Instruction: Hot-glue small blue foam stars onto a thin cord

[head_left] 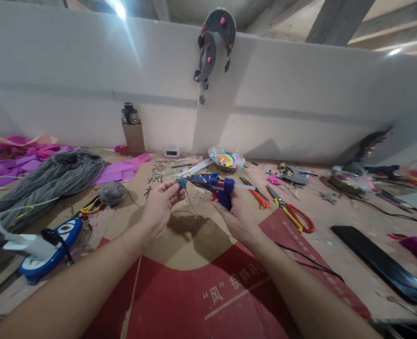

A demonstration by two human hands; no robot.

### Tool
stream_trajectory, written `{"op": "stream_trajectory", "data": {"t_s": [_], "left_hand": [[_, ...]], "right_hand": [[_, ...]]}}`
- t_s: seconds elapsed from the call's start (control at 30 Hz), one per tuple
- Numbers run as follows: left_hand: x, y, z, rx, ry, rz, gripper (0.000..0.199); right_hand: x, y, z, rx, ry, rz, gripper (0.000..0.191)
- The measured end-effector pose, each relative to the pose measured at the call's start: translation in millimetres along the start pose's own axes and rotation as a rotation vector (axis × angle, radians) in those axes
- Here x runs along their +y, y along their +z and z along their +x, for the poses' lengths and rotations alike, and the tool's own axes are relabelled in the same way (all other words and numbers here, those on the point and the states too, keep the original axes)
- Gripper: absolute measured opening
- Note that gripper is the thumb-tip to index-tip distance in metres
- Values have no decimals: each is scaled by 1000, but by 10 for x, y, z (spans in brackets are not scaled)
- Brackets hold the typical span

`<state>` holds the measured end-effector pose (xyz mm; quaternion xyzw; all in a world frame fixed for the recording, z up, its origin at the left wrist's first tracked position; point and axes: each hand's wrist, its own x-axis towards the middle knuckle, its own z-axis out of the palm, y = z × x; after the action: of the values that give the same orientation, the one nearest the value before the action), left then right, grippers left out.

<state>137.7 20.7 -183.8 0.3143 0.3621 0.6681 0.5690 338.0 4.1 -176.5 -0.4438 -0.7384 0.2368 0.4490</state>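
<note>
My right hand (235, 212) is closed round the handle of a blue hot glue gun (212, 183), with a clear glue stick (245, 187) poking out of its back. The gun's nozzle points left, at a small grey-blue yarn piece (181, 183) pinched in the fingertips of my left hand (164, 200). A thin strand hangs down from that piece. Whether the nozzle touches it, I cannot tell. Both hands are above a red and tan cardboard sheet (180, 301).
At the left lie a grey yarn skein (63, 174), a small yarn ball (112, 193) and a blue power strip (62, 240). To the right are red-and-yellow scissors (296, 214), an orange cutter (261, 197) and a black phone (378, 259). A bottle (133, 134) stands by the wall.
</note>
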Motion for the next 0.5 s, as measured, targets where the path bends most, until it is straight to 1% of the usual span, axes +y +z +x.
{"op": "stream_trajectory", "data": {"t_s": [0.1, 0.23, 0.5], "left_hand": [[-5, -17, 12, -8, -15, -28, 19], [-9, -23, 1, -40, -7, 7, 20], [-22, -25, -1, -48, 26, 44, 24]], "right_hand": [[10, 4, 3, 0, 0, -6, 28], [13, 2, -1, -6, -25, -28, 35], [0, 8, -8, -27, -30, -26, 35]]}}
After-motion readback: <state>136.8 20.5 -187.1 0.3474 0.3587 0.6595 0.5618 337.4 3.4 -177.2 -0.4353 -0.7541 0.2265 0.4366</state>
